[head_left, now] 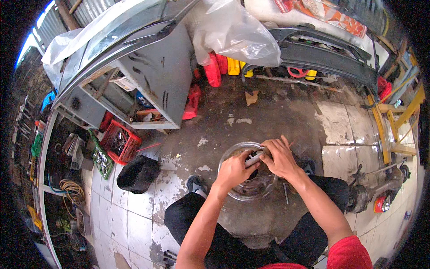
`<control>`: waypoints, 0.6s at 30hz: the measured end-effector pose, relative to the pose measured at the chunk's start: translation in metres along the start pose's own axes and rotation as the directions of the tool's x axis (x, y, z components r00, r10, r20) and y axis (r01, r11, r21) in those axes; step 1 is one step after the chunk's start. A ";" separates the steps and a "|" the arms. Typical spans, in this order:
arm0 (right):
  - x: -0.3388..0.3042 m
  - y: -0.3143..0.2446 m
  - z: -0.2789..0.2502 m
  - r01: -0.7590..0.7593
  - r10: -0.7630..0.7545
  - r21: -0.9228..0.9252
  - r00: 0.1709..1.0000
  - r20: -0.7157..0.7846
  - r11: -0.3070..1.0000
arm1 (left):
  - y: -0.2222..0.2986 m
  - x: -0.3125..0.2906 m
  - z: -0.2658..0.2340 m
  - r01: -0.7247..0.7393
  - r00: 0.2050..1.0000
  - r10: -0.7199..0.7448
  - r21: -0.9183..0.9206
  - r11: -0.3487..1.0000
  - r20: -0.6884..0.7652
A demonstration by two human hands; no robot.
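Observation:
A round metal wheel rim (pixel 251 193) lies on the floor between my knees, its rim scuffed and its middle dark. Over it, both hands grip a short, pale grey bar-like piece (pixel 254 159) whose exact kind I cannot make out. My left hand (pixel 231 172) is closed on its near-left end, thumb and fingers around it. My right hand (pixel 279 158) closes on the far-right end, thumb below and fingers bent over the top. The hands hide both ends of the piece and part of the rim's far side. A thin metal tool (pixel 286 193) lies on the floor right of the rim.
Left stand a black bucket-like container (pixel 138 175), a red crate (pixel 119 142) of metal parts and a green tool case (pixel 102 157). A grey metal cabinet (pixel 156 76) rises behind. At right are an axle-like assembly (pixel 369 193) and a yellow frame (pixel 380 130).

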State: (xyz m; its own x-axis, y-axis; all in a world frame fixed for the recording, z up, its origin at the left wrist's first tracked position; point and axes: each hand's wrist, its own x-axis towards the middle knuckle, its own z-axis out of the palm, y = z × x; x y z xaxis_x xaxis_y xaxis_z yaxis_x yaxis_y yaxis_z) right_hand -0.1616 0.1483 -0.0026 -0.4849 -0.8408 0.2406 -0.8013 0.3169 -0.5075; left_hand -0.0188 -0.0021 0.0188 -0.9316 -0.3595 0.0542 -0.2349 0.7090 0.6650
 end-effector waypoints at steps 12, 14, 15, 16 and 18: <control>-0.003 -0.025 0.005 0.192 -0.185 0.048 0.976 -0.115 0.980 | -0.015 0.002 0.002 -0.055 0.998 0.056 -0.080 0.995 0.015; 0.003 -0.020 0.004 0.192 -0.191 0.007 0.976 -0.103 0.981 | -0.017 0.002 0.004 -0.093 0.996 0.093 -0.094 0.991 -0.009; 0.005 -0.014 0.004 0.109 -0.102 0.065 0.990 -0.098 0.992 | -0.018 0.002 0.005 -0.146 0.988 0.139 -0.110 0.983 -0.069; 0.004 -0.003 0.004 0.025 -0.015 0.121 0.996 -0.086 0.992 | -0.019 -0.001 0.006 -0.108 0.994 0.105 -0.092 0.990 -0.032; 0.003 0.020 0.006 -0.172 0.186 0.147 0.979 -0.086 0.974 | -0.008 0.002 0.006 -0.047 0.998 0.050 -0.056 0.997 0.044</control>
State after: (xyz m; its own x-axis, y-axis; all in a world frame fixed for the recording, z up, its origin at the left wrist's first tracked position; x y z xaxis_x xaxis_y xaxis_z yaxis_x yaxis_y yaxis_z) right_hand -0.1776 0.1495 -0.0168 -0.6535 -0.7266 0.2120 -0.6455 0.3888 -0.6574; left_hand -0.0203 -0.0046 0.0094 -0.9533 -0.2971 0.0546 -0.1747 0.6897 0.7027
